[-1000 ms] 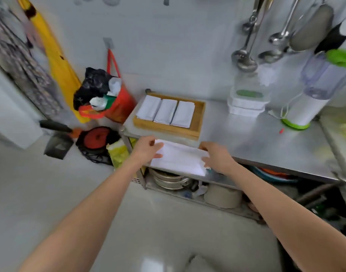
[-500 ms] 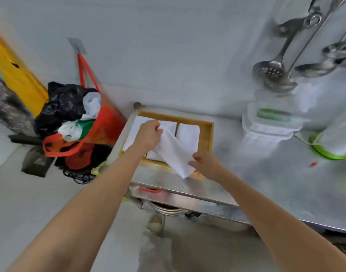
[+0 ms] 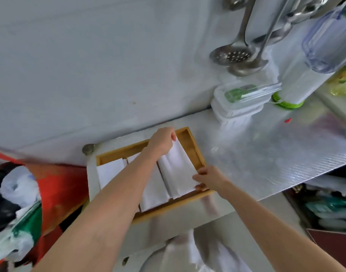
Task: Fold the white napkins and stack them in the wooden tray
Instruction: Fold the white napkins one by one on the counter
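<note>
The wooden tray point(image 3: 189, 137) sits at the left end of the steel counter. Inside it lie folded white napkins side by side: one at the left point(image 3: 109, 172), one in the middle point(image 3: 153, 190). A further folded napkin point(image 3: 178, 171) lies over the right-hand spot. My left hand point(image 3: 162, 142) pinches its far end near the tray's back wall. My right hand point(image 3: 207, 177) pinches its near right corner at the tray's front right edge.
Stacked plastic boxes point(image 3: 237, 107) and a blender with a green base point(image 3: 298, 89) stand at the back right of the steel counter point(image 3: 276, 154). Ladles and a skimmer point(image 3: 233, 54) hang on the wall above. A red bag of rubbish point(image 3: 56, 189) hangs left of the counter.
The napkin was lifted from the counter's front edge, carried over the tray and laid onto the right-hand spot. Both hands moved forward with it and the camera leaned in closer.
</note>
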Tool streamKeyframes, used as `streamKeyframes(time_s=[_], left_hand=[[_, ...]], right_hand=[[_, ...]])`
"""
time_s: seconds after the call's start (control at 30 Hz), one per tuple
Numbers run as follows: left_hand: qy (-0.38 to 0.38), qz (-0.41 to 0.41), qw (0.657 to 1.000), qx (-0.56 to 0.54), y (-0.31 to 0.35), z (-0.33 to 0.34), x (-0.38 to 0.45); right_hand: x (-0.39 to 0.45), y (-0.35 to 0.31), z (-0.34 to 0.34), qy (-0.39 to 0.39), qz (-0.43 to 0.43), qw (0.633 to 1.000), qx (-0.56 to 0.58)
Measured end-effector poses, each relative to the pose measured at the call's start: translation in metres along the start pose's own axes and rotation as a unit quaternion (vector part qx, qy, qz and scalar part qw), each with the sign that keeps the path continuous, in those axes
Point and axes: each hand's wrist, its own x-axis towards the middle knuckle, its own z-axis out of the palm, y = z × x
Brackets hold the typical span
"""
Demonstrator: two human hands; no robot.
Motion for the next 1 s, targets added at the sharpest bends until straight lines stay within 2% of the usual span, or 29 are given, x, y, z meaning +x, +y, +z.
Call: streamKeyframes(time_s=[0.07, 0.2, 0.3, 0.4, 0.5, 0.6, 0.7, 0.87, 1.0], left_hand=[[-0.008, -0.003, 1.000, -0.015, -0.009, 0.006, 0.003], [-0.012, 0.023, 0.999, -0.044, -0.018, 0.018, 0.004], [-0.045, 0.053, 0.997, -0.019, -0.025, 0.031, 0.002], [-0.070, 0.068, 0.992, 0.078, -0.025, 0.034, -0.002], [-0.057, 0.110, 0.967, 0.224, 0.003, 0.021, -0.002], [-0.051, 0.152, 0.956, 0.245, 0.064, 0.009, -0.006], [-0.102, 0.216, 0.938, 0.251, 0.148, 0.031, -0.021], [-0.158, 0.341, 0.883, 0.282, 0.319, 0.142, -0.082], [-0.185, 0.459, 0.811, 0.312, 0.458, 0.247, -0.162]], right_hand=[[0.005, 0.001, 0.009, -0.007, 0.002, 0.999, -0.033], [0.015, 0.004, 0.021, 0.050, -0.028, 0.985, -0.160], [0.017, 0.007, 0.025, 0.071, -0.037, 0.971, -0.224], [0.014, 0.007, 0.025, 0.077, -0.056, 0.960, -0.265], [0.004, 0.007, 0.007, 0.093, -0.088, 0.950, -0.285], [-0.016, 0.022, -0.035, 0.153, -0.112, 0.956, -0.226], [-0.049, 0.070, -0.096, 0.226, -0.093, 0.949, -0.198], [-0.154, 0.229, -0.206, 0.319, 0.018, 0.926, -0.199], [-0.271, 0.375, -0.278, 0.410, 0.149, 0.877, -0.200]])
